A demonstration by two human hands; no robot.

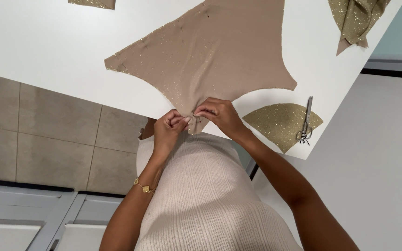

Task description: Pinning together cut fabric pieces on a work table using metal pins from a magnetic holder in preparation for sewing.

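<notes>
We see our left hand point(167, 126) and our right hand point(219, 116) close together at the near edge of the white table point(47, 42), where both pinch the lowest tip of the tan fabric piece point(210, 51). The fingers of each hand are pressed together on the cloth, and the fingertips of the two hands almost touch each other; something very small seems to be between them, but we cannot tell what it is. The fabric piece spreads flat on the table beyond the hands, and it has little gold specks along its edges. To the right of the right hand lies a fan-shaped glitter piece point(280, 123), gold-green in colour, and on its far side rest small silver scissors point(306, 121), near but not touching the hand. Further beyond, up to the right, a crumpled glitter cloth point(357, 21) hangs over the corner of the table. Far from the left hand, at the top, we see only the edge of another glitter scrap point(94, 3). A gold bracelet point(145, 187) sits on the left wrist. Nothing lies between the hands and the fabric.
</notes>
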